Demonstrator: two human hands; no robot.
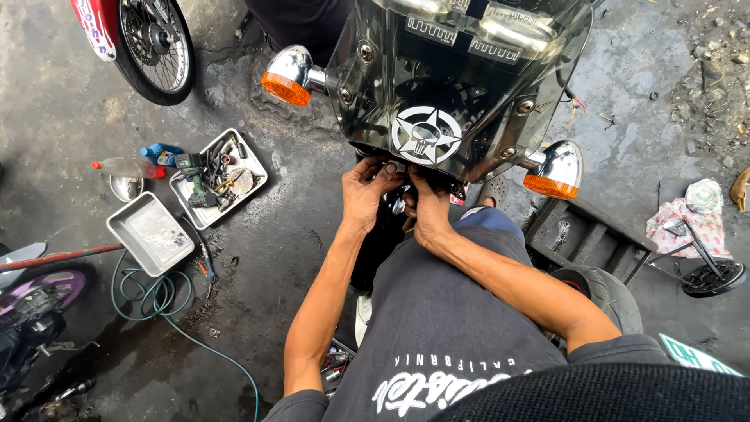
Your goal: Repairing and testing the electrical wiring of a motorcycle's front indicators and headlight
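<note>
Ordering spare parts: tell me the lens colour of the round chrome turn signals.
Orange, on both chrome turn signals, seen best in the head view.

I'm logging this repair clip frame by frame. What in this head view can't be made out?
- Fingertips of the left hand and right hand: hidden under the glossy black motorcycle fender, so any grasp is unclear.
- Small tools in the white rectangular metal tray: too small to identify.
- Spoked motorcycle wheel: cut off by the top edge.
</note>
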